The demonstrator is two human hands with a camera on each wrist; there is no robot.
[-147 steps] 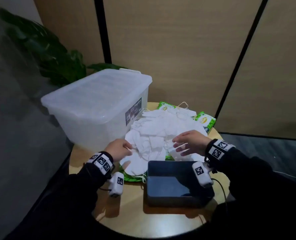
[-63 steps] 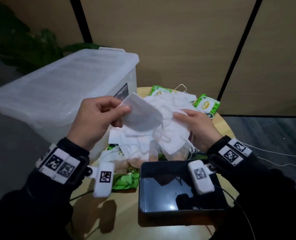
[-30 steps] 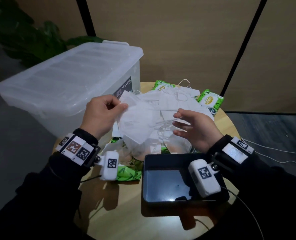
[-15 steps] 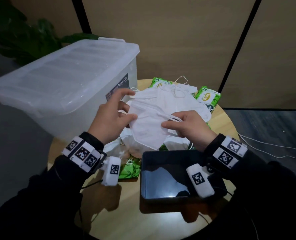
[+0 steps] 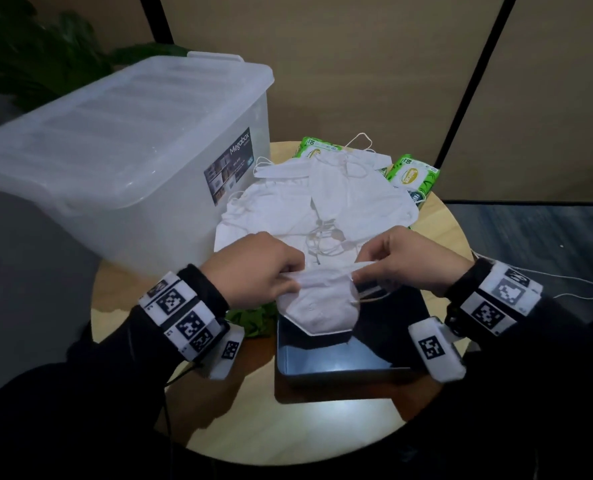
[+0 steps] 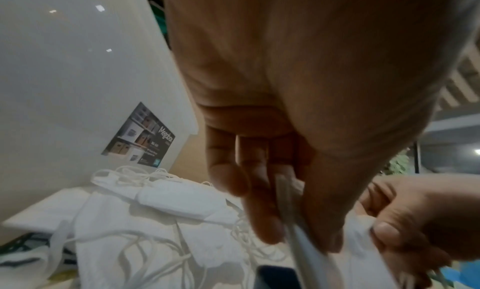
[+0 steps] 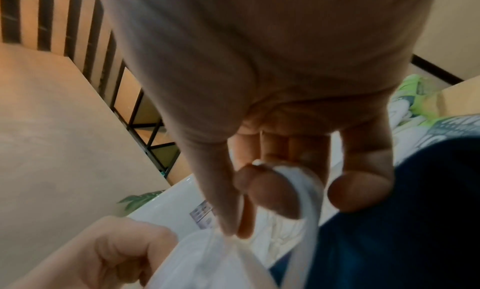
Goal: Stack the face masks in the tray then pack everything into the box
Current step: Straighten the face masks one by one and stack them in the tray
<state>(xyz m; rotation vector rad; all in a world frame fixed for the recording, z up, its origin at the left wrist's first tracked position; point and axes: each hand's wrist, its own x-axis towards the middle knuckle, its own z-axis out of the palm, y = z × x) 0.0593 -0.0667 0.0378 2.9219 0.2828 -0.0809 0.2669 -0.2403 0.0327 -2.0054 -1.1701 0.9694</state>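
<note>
A folded white face mask [image 5: 317,308] hangs over the far left corner of the dark tray [image 5: 350,358], its lower edge inside the tray. My left hand [image 5: 264,271] pinches the mask's top edge on the left, and my right hand [image 5: 395,261] pinches the same edge on the right. The left wrist view shows the mask [image 6: 306,250] held between my left hand's thumb and fingers [image 6: 262,217]. In the right wrist view the mask [image 7: 215,258] hangs from my right hand's fingers [image 7: 270,193]. A pile of white masks [image 5: 316,206] lies behind the tray. The lidded translucent box [image 5: 122,150] stands at the left.
Green wipe packets [image 5: 414,173] lie at the table's [image 5: 437,223] far right edge, and another green packet [image 5: 253,315] shows left of the tray. A plant [image 5: 42,53] stands behind the box. White cables [image 5: 565,289] run over the floor at the right.
Both hands have brought the mask down and toward me, from above the pile to the tray's far left corner. The grip moved to the mask's top edge.
</note>
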